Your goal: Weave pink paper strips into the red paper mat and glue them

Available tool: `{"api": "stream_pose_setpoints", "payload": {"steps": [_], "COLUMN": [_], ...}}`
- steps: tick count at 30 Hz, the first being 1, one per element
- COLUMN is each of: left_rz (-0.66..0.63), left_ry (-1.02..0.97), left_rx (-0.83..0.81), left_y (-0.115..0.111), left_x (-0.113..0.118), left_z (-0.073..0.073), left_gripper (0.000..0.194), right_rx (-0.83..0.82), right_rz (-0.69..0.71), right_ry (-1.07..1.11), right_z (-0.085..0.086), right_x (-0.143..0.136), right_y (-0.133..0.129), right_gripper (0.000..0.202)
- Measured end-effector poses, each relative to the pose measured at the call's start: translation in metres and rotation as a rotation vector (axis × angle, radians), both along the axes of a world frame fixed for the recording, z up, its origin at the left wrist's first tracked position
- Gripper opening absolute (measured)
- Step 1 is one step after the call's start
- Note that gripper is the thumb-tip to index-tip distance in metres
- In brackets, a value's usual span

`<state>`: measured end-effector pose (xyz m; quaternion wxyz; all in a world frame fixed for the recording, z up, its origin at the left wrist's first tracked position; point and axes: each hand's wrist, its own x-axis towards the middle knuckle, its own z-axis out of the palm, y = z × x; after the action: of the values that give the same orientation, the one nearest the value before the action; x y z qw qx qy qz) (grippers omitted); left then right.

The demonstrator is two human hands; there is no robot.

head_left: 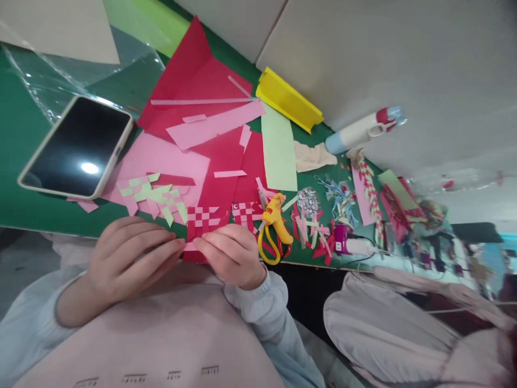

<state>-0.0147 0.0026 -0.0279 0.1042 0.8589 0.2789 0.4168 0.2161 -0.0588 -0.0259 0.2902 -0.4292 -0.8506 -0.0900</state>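
Note:
A short pink paper strip [189,246] runs between my two hands at the table's near edge, across the lower part of a red paper piece. My left hand [135,261] pinches the strip's left end with its fingertips. At the other end, the closed fingers of my right hand [234,253] grip the strip, hiding part of it. Just above lies a red-and-pink woven checkered paper [201,217]. A second checkered piece [243,212], with an eye-like dot, rests beyond my right hand. Yellow-handled scissors [270,249] and a small yellow glue gun [276,218] lie right of that hand.
A phone [76,148] lies at the left. Red sheets [218,81], pink paper [161,161] and a pale green sheet [279,145] cover the middle. Farther right are a yellow tray [288,99], a bottle [359,132], paper scraps [313,226] and a plugged-in power adapter [351,246].

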Motion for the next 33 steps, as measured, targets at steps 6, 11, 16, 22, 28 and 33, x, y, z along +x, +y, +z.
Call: {"api": "stream_pose_setpoints", "payload": {"steps": [6,11,16,22,28,33], "left_rz": [-0.069,-0.07,-0.017,0.153,0.101,0.098], "left_ry": [0.107,0.093,0.028,0.036,0.018,0.028], "left_rx": [0.206,0.23,0.252,0.168,0.126,0.113], "left_y": [0.003,0.008,0.018,0.032,0.036,0.035], "left_x": [-0.002,-0.004,0.001,0.003,0.003,0.001], "left_z": [-0.003,-0.002,-0.002,-0.002,-0.004,-0.01], "left_gripper": [0.028,0.028,0.032,0.039,0.017,0.016], "right_rx": [-0.08,-0.159,-0.147,-0.248,-0.506,-0.608], "right_rz": [0.016,0.018,0.056,-0.189,-0.537,-0.644], "right_ry": [-0.003,0.036,0.123,0.024,-0.227,-0.23], "right_z": [-0.005,0.001,0.021,0.053,0.058,0.052], "right_x": [-0.006,-0.013,-0.014,-0.001,0.013,0.009], "right_y": [0.001,0.011,0.028,0.07,0.133,0.166], "right_gripper": [0.018,0.017,0.015,0.018,0.024,0.03]}}
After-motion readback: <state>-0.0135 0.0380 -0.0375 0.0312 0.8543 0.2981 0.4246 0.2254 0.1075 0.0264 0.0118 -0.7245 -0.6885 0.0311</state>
